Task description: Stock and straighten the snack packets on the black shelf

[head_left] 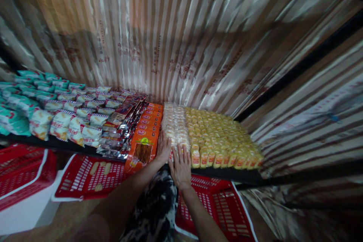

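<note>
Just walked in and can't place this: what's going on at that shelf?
A person stands at a shelf packed with rows of snack packets. Both hands rest at the front of the pale wrapped packets: the left hand beside the orange packs, the right hand flat on the front row. Yellow packets fill the right side. Red baskets sit below.

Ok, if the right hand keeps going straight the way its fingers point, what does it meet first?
The right hand lies flat at the shelf's front edge, fingers pointing toward the back. It seems to be already on the pale wrapped cakes; straight on is more of that row, then probably the striped backing, though depth is unclear.
</note>
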A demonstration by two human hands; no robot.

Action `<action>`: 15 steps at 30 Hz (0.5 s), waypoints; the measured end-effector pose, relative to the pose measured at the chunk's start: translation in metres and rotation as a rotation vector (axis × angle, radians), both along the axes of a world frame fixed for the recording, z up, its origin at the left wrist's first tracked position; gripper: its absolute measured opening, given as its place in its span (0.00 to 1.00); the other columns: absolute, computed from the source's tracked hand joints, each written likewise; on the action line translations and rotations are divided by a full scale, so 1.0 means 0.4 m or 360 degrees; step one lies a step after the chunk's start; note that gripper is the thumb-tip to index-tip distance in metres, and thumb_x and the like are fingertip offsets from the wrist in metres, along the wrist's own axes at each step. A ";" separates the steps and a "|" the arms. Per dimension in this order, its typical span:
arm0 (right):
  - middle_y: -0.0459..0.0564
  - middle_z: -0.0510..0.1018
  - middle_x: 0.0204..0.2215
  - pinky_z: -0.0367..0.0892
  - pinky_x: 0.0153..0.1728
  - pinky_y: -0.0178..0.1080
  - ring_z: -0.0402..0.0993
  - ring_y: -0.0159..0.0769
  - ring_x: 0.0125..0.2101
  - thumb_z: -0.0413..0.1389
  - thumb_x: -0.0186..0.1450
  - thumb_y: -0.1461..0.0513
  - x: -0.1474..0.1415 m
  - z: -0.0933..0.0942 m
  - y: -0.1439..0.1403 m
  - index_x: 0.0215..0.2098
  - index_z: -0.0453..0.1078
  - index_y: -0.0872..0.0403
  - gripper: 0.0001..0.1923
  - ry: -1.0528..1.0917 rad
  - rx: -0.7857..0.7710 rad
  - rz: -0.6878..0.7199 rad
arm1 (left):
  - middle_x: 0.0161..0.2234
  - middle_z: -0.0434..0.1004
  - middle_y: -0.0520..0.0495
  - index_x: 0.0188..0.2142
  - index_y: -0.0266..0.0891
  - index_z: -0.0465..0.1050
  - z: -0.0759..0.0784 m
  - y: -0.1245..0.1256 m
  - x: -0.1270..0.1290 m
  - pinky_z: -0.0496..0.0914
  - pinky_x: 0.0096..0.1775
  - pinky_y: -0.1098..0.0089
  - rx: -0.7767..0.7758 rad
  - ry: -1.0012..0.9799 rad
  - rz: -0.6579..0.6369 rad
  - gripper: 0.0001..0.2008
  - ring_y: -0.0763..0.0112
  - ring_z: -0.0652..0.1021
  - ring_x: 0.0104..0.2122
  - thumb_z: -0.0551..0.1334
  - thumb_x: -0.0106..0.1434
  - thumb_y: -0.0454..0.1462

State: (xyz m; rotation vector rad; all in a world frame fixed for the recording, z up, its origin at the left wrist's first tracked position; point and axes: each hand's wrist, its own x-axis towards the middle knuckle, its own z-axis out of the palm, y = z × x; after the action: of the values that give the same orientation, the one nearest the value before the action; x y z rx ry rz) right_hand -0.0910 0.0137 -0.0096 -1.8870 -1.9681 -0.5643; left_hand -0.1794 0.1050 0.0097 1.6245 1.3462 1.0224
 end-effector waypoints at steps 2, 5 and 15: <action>0.55 0.53 0.64 0.45 0.59 0.51 0.37 0.47 0.65 0.46 0.67 0.56 -0.001 0.003 -0.001 0.61 0.57 0.54 0.25 -0.0009 -0.0003 0.0002 | 0.65 0.46 0.51 0.63 0.45 0.50 -0.001 -0.008 -0.005 0.45 0.63 0.66 0.0014 0.0004 0.0047 0.26 0.70 0.44 0.64 0.44 0.66 0.43; 0.54 0.53 0.64 0.45 0.59 0.52 0.37 0.47 0.65 0.46 0.67 0.56 -0.002 0.006 -0.002 0.61 0.57 0.54 0.25 -0.0010 0.0010 0.0004 | 0.66 0.43 0.48 0.64 0.41 0.47 0.004 -0.002 -0.009 0.43 0.63 0.63 0.0025 0.0016 0.0091 0.27 0.69 0.42 0.64 0.43 0.66 0.43; 0.54 0.51 0.64 0.45 0.59 0.52 0.37 0.47 0.65 0.45 0.68 0.55 0.001 0.000 0.002 0.62 0.55 0.54 0.25 0.0020 0.0023 0.0015 | 0.65 0.47 0.43 0.63 0.34 0.49 0.010 0.082 0.020 0.44 0.63 0.66 -0.0044 0.0074 0.0031 0.28 0.67 0.46 0.64 0.45 0.65 0.41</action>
State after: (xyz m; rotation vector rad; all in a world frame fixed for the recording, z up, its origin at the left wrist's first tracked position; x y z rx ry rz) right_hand -0.0905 0.0145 -0.0098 -1.8674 -1.9584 -0.5612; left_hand -0.1714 0.1380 0.0137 1.6265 1.4034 0.9786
